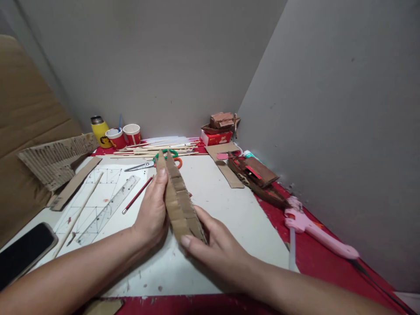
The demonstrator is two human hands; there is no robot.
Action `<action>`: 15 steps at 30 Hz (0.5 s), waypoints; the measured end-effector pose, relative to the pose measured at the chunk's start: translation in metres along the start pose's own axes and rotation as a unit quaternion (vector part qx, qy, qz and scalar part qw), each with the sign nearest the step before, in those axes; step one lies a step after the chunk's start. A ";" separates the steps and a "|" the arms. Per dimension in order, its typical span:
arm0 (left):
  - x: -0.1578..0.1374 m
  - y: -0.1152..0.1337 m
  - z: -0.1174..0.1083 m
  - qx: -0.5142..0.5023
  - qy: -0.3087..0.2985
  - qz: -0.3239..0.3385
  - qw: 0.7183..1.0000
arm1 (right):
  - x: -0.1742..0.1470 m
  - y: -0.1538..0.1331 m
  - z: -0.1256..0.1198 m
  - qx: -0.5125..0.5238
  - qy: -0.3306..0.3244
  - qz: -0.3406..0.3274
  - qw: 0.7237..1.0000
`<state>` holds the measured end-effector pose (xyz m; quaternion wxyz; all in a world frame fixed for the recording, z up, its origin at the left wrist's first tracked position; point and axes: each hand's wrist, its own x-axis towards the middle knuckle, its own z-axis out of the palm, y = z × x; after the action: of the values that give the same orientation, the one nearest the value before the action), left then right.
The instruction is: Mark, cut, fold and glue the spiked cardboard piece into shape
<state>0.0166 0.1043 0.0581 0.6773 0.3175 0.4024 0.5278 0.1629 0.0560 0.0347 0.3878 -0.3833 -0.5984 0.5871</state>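
Note:
Between my two hands is a long, narrow piece of folded cardboard (180,197), pointed at its far end and creased across its strips. My left hand (154,205) grips its left side, thumb along the top edge. My right hand (213,240) holds the near right end, thumb on the near edge and fingers along the far side. Just beyond the cardboard tip lie scissors (141,166) with green and orange handles. A red and black pencil (138,194) rests left of my left hand, and a clear ruler (108,210) lies on a sheet with drawn lines (114,175).
A pink glue gun (324,238) and a brown model boat (259,175) lie at right. Another boat (223,122) sits on a red box (215,138). Thin sticks (154,151), cups (131,133) and a yellow bottle (100,131) stand behind. A phone (28,251) lies left.

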 end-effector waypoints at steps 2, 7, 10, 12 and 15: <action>0.009 0.014 -0.003 0.005 -0.041 0.014 0.999 | 0.002 0.000 -0.015 0.014 -0.004 0.006 1.000; 0.027 0.044 -0.022 0.014 -0.109 -0.029 0.994 | 0.014 -0.008 -0.055 0.026 -0.041 0.064 0.997; 0.032 0.047 -0.028 0.028 -0.115 -0.048 0.992 | 0.021 -0.015 -0.069 0.084 -0.063 0.086 0.991; 0.034 0.045 -0.029 0.042 -0.096 -0.061 0.993 | 0.025 -0.017 -0.073 0.125 -0.079 0.107 0.983; 0.034 0.042 -0.027 0.059 -0.061 -0.081 0.993 | 0.028 -0.016 -0.074 0.156 -0.088 0.129 0.975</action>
<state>-0.0220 0.1473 0.0740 0.7214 0.3545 0.4153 0.4260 0.2191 0.1111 0.0519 0.3096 -0.3389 -0.4771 0.7495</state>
